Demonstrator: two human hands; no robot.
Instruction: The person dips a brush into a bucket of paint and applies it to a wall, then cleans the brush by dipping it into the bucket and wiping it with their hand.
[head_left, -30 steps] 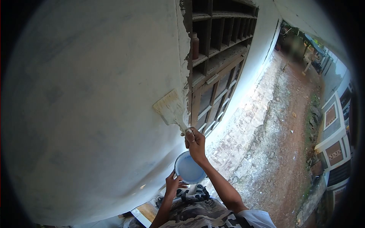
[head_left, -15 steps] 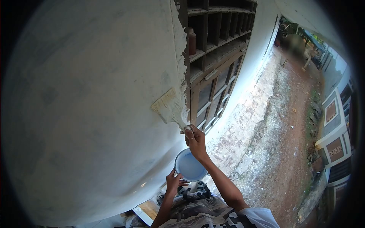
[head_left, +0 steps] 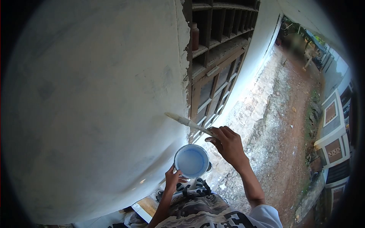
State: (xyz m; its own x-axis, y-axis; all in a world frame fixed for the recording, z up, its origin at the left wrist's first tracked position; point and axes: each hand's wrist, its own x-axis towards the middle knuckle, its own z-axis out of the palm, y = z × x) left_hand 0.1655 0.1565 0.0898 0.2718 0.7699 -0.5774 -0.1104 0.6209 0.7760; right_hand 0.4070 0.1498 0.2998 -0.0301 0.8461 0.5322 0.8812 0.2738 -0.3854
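My right hand [head_left: 229, 147] grips the handle of a wide paintbrush [head_left: 187, 121], which is turned edge-on with its bristles pointing left toward the white wall [head_left: 102, 114]. Below the brush, my left hand [head_left: 174, 178] holds a bucket [head_left: 191, 162] by its left rim, thumb over the edge. Pale bluish-white liquid lies in the bucket. The wall's paint looks patchy, with greyish smudges and a ragged edge where it meets the brown window frame.
A wooden window [head_left: 216, 89] with glass panes and slatted vents stands right of the wall's edge. A reddish bottle [head_left: 195, 37] sits in one vent opening. A rough stone ledge [head_left: 262, 95] and a dirt path [head_left: 291, 125] run along the right, with a white-framed structure [head_left: 333, 125] beyond.
My right hand has moved right and slightly down, drawing the brush off the wall's edge area and turning it from flat to edge-on. My left hand still holds the bucket.
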